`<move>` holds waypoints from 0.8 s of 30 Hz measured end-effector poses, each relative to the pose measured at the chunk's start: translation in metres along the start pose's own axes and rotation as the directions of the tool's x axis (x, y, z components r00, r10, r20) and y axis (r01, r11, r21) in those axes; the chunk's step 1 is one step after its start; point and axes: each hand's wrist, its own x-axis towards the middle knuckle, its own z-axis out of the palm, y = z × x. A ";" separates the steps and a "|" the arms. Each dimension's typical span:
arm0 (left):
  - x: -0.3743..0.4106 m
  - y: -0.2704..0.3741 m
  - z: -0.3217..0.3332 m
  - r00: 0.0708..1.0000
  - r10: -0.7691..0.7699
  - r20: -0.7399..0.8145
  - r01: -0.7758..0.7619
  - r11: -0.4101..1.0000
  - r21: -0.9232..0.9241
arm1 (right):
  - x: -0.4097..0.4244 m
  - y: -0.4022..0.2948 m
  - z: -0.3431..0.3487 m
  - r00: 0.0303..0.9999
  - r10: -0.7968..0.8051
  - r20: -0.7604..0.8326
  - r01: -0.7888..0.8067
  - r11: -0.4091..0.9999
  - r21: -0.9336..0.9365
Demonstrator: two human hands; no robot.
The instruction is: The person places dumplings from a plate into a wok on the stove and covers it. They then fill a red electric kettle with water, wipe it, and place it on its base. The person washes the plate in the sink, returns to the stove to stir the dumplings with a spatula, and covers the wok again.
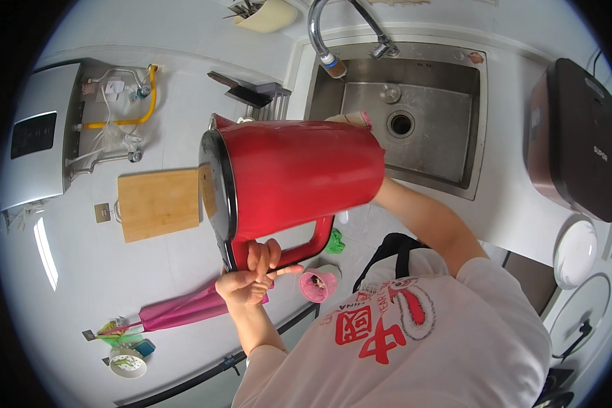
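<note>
A red electric kettle (306, 168) with a black-rimmed lid is held up on its side before me, lid end to the left. My left hand (255, 270) grips its red and black handle (321, 239) near the lid end, one finger stretched along it. My right forearm (423, 214) passes behind the kettle's base end, and the kettle hides my right hand. A pale cloth (354, 119) with a pink edge shows past the kettle's upper side, near the base. What holds the cloth is hidden.
A steel sink (438, 153) with a chrome faucet (316, 30) lies beyond the kettle. A dark Supor appliance (586, 143) stands at right. A wooden cutting board (158, 204) and a magenta umbrella (183, 311) hang at left. Below the handle is a pink bin (319, 285).
</note>
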 end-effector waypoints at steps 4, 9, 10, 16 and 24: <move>0.020 0.002 -0.004 0.998 0.040 -0.046 -0.042 0.997 -0.058 | -0.013 0.034 -0.026 0.978 -0.155 -0.137 0.179 0.967 0.180; 0.032 0.004 -0.007 0.987 0.089 -0.137 -0.082 0.995 0.055 | -0.052 0.038 -0.028 0.971 -0.167 -0.170 0.205 0.948 0.242; 0.032 0.004 -0.006 0.984 0.100 -0.148 -0.093 0.994 0.051 | -0.059 0.031 -0.018 0.972 -0.176 -0.156 0.210 0.948 0.239; 0.018 0.001 -0.012 0.982 0.078 -0.174 -0.072 0.997 0.042 | -0.052 0.001 0.007 0.878 -0.434 -0.203 0.434 0.900 -0.048; -0.025 -0.011 -0.050 0.994 -0.015 -0.108 0.020 0.999 0.039 | -0.025 -0.130 0.149 0.975 -0.213 0.064 0.141 0.369 -0.919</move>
